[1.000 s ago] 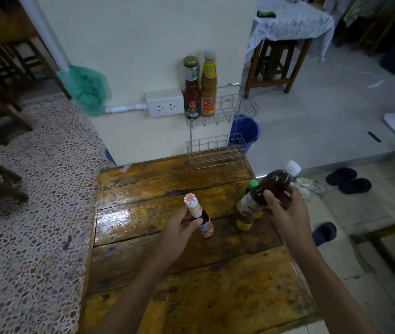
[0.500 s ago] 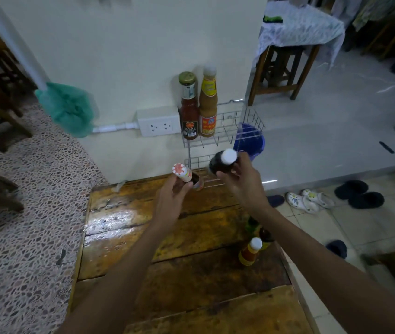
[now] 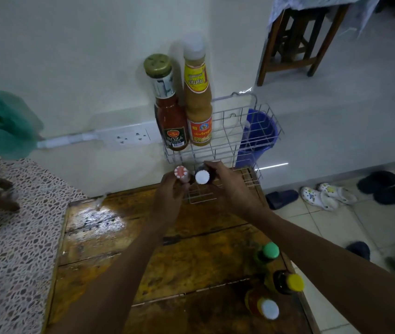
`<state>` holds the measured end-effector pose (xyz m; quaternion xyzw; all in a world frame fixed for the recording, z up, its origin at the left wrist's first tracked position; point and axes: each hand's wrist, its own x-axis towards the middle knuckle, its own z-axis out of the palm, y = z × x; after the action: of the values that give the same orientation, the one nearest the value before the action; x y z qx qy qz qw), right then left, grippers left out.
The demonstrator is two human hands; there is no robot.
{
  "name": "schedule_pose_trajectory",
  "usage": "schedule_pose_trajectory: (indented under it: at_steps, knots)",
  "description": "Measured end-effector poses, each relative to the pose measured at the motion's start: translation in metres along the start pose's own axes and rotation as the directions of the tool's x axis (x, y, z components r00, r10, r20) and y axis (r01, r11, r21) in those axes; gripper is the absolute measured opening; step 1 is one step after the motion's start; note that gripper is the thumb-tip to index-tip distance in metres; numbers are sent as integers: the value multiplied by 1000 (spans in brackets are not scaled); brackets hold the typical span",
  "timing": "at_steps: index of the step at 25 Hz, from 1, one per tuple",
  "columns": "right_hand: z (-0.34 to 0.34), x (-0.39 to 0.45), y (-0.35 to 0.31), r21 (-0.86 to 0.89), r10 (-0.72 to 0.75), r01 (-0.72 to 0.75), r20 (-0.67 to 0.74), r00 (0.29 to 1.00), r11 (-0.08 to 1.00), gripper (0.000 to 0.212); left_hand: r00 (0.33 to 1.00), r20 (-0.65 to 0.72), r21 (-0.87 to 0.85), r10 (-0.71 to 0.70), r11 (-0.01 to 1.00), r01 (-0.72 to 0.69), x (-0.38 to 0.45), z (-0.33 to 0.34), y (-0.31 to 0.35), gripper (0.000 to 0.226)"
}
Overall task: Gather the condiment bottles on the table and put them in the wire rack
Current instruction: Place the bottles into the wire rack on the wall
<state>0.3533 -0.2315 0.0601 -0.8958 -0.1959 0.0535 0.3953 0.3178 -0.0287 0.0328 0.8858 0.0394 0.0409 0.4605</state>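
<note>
here wet wood table [image 3: 109, 237] w/ rack [image 3: 237, 131] by wall [image 3: 71, 56].

Below the left hand [image 3: 167, 198] and right hand [image 3: 230, 189], both held bottles' bodies are hidden; only caps show.

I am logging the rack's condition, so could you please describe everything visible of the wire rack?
The wire rack is thin, silvery metal in two tiers against the white wall at the table's far edge. Its upper basket holds two tall sauce bottles at its left end; the rest of the basket shows nothing in it. The lower basket is partly hidden behind both hands.
</note>
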Motion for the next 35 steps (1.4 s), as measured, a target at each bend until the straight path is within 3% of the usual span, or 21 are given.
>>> schedule_pose_trajectory:
  at_steps: [4, 9, 12, 16, 19, 28, 35]
  knots:
    - [11, 20, 18, 37, 7, -6, -20, 1000, 999, 57, 999, 50, 80, 9, 997, -13, 17, 1, -6, 34]
    - [19, 41, 15, 96, 114, -117, 43, 993, 988, 48, 998, 54, 164, -35, 986, 26, 40, -4, -8, 35]
    - [20, 50, 19, 114, 174, -171, -18, 984, 979, 66, 997, 53, 232, -58, 972, 44, 49, -5, -10, 40]
    - [25, 58, 15, 191, 171, -166, -12, 985, 967, 51, 992, 22, 118, -124, 986, 120, 53, -4, -9, 46]
    - [25, 66, 16, 125, 162, -157, -27, 986, 980, 47, 995, -19, 83, -94, 992, 96, 51, -2, -6, 45]
    - [30, 66, 19, 103, 187, -184, -25, 982, 978, 52, 992, -22, 10, -125, 992, 125, 47, -1, -2, 49]
    - [9, 59, 16, 160, 342, -354, 101, 934, 921, 65, 990, 34, -7, -137, 991, 137, 33, -8, 14, 56]
